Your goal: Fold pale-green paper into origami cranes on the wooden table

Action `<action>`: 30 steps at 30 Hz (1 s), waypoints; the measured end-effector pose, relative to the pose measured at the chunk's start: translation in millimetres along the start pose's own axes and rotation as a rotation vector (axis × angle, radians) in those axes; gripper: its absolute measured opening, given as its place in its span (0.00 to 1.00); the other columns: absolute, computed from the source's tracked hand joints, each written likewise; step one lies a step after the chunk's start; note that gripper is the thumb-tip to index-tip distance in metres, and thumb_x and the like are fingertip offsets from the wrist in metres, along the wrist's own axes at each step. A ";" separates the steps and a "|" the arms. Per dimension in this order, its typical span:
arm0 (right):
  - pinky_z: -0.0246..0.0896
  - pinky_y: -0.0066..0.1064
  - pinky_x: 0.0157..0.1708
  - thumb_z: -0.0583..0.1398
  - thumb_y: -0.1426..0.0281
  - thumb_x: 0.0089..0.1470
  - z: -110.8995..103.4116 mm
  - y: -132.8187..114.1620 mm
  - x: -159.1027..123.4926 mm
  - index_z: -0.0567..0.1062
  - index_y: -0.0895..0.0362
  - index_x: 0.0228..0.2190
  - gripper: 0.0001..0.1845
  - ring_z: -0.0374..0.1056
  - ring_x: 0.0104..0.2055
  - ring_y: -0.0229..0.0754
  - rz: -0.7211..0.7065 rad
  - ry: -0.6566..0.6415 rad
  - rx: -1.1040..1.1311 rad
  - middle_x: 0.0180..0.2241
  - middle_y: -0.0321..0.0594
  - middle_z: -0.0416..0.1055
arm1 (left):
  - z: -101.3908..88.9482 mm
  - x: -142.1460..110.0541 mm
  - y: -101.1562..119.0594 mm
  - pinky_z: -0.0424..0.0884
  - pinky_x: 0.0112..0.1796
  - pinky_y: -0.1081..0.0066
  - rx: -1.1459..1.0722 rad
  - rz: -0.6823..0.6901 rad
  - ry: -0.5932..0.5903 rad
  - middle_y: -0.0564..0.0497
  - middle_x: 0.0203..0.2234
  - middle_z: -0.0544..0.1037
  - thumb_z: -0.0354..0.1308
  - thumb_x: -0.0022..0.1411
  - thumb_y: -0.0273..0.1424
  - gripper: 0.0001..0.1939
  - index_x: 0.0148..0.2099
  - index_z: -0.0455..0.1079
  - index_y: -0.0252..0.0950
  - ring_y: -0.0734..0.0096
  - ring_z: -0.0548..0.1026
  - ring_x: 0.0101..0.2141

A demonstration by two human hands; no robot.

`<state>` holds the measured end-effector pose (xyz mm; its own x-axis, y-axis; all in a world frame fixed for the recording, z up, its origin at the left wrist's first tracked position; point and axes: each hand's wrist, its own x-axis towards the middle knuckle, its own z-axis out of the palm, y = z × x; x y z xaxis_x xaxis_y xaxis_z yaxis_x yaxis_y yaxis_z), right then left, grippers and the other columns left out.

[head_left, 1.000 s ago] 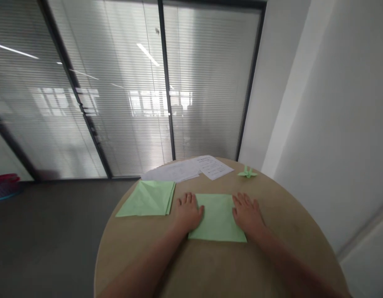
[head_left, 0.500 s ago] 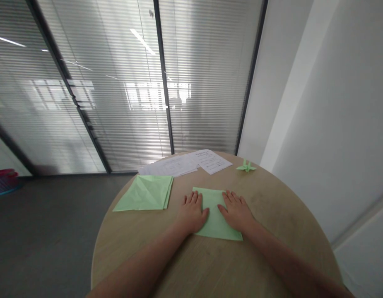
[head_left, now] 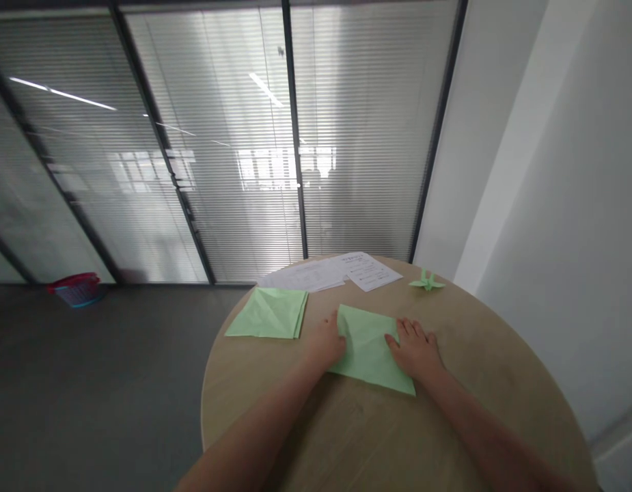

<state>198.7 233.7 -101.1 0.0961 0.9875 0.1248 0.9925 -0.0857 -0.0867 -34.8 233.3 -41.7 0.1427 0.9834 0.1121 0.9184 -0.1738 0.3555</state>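
Head view: right hand (head_left: 417, 347) flat on sheet (head_left: 367, 343); left hand (head_left: 326, 343) at edge, grip unclear; uneven pull could crease it.

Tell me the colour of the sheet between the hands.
The sheet is pale green, best seen in the head view.

Slatted blinds (head_left: 234, 232) are being divided by dark frames (head_left: 297, 150), while a red-rimmed basket (head_left: 80, 291) is being supported by the grey floor (head_left: 115, 383) near them.

The sheet (head_left: 364, 345) between the left hand (head_left: 328, 342) and right hand (head_left: 417, 350) is pale green; beyond them, white pages (head_left: 372, 273) bear dark print; the surface (head_left: 474, 362) below is tan.
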 end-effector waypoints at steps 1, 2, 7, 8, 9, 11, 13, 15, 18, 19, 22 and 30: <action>0.41 0.62 0.62 0.44 0.54 0.65 0.5 0.1 0.5 0.57 0.64 0.66 0.37 0.46 0.70 0.59 0.002 -0.004 0.001 0.69 0.55 0.50 | -0.3 1.0 -2.8 0.68 0.53 0.59 -0.057 -0.001 -0.007 0.38 0.56 0.74 0.54 0.59 0.29 0.35 0.68 0.55 0.35 0.53 0.73 0.54; 0.41 0.62 0.62 0.44 0.54 0.65 0.9 0.1 0.9 0.57 0.65 0.66 0.37 0.46 0.70 0.59 0.003 -0.006 0.003 0.69 0.55 0.50 | 0.0 2.1 -4.8 0.69 0.52 0.61 -0.097 -0.001 -0.009 0.40 0.55 0.75 0.54 0.59 0.27 0.33 0.67 0.58 0.36 0.57 0.74 0.52; 0.42 0.64 0.62 0.45 0.55 0.66 0.2 2.2 0.5 0.53 0.59 0.68 0.35 0.45 0.70 0.59 0.001 0.041 0.042 0.69 0.51 0.50 | 0.9 9.4 -3.4 0.73 0.43 0.70 -0.191 0.021 -0.017 0.49 0.39 0.83 0.50 0.60 0.22 0.19 0.50 0.75 0.37 0.66 0.79 0.40; 0.42 0.63 0.62 0.44 0.56 0.66 -0.3 4.3 0.8 0.53 0.57 0.68 0.35 0.45 0.70 0.59 -0.004 0.067 0.063 0.69 0.50 0.50 | -2.4 12.2 -3.6 0.73 0.42 0.71 -0.210 0.028 -0.012 0.49 0.38 0.83 0.50 0.61 0.22 0.17 0.46 0.77 0.37 0.67 0.79 0.39; 0.43 0.62 0.62 0.44 0.56 0.66 -0.8 7.3 1.5 0.52 0.55 0.69 0.34 0.46 0.70 0.59 -0.012 0.092 0.090 0.69 0.48 0.50 | -8.0 15.8 -5.6 0.72 0.43 0.72 -0.226 0.030 0.001 0.50 0.38 0.83 0.50 0.61 0.22 0.17 0.43 0.78 0.37 0.68 0.79 0.40; 0.45 0.57 0.63 0.44 0.57 0.66 -1.1 15.2 4.3 0.52 0.54 0.69 0.34 0.46 0.70 0.56 -0.034 0.136 0.157 0.69 0.47 0.51 | -27.1 24.4 -17.2 0.72 0.45 0.71 -0.241 0.010 0.054 0.50 0.41 0.83 0.49 0.61 0.22 0.18 0.42 0.79 0.37 0.67 0.78 0.42; 0.46 0.52 0.64 0.43 0.58 0.65 -0.2 23.4 8.9 0.53 0.56 0.69 0.34 0.47 0.70 0.54 -0.053 0.153 0.229 0.69 0.47 0.52 | -54.7 33.8 -40.9 0.71 0.45 0.71 -0.231 -0.042 0.116 0.49 0.41 0.83 0.49 0.60 0.21 0.18 0.43 0.79 0.36 0.66 0.78 0.42; 0.45 0.49 0.65 0.43 0.58 0.65 2.0 29.4 14.3 0.54 0.59 0.68 0.35 0.48 0.70 0.53 -0.064 0.162 0.285 0.68 0.49 0.54 | -85.4 41.6 -74.7 0.71 0.41 0.70 -0.202 -0.122 0.176 0.47 0.40 0.82 0.49 0.60 0.21 0.19 0.46 0.79 0.34 0.64 0.77 0.39; 0.45 0.47 0.66 0.44 0.59 0.64 7.0 31.9 21.5 0.58 0.63 0.66 0.35 0.51 0.69 0.53 -0.082 0.194 0.334 0.65 0.53 0.58 | -122.1 47.5 -133.0 0.69 0.32 0.71 -0.147 -0.241 0.213 0.46 0.33 0.81 0.49 0.58 0.23 0.19 0.47 0.78 0.31 0.65 0.75 0.31; 0.46 0.47 0.66 0.45 0.59 0.63 8.8 31.4 23.2 0.59 0.63 0.65 0.34 0.52 0.68 0.53 -0.093 0.210 0.345 0.65 0.54 0.60 | -129.5 47.9 -151.4 0.67 0.30 0.72 -0.129 -0.274 0.210 0.47 0.30 0.81 0.50 0.57 0.23 0.19 0.47 0.78 0.30 0.66 0.74 0.28; 0.48 0.48 0.65 0.47 0.60 0.62 13.3 29.0 25.1 0.62 0.62 0.64 0.33 0.55 0.67 0.55 -0.129 0.249 0.355 0.62 0.54 0.63 | -136.3 46.3 -196.4 0.64 0.25 0.73 -0.066 -0.338 0.179 0.49 0.23 0.78 0.50 0.53 0.23 0.21 0.46 0.77 0.28 0.68 0.71 0.22; 0.52 0.48 0.63 0.50 0.65 0.59 14.1 29.4 20.7 0.65 0.58 0.62 0.31 0.61 0.64 0.53 -0.145 0.227 0.313 0.62 0.50 0.65 | -121.6 34.8 -239.8 0.71 0.36 0.69 0.148 -0.303 0.145 0.48 0.31 0.80 0.54 0.55 0.32 0.16 0.43 0.78 0.35 0.61 0.77 0.33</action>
<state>228.9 253.4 -115.0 0.0054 0.9292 0.3696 0.9295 0.1316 -0.3445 -295.0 302.9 -10.2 -0.1878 0.9696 0.1567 0.9559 0.1437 0.2562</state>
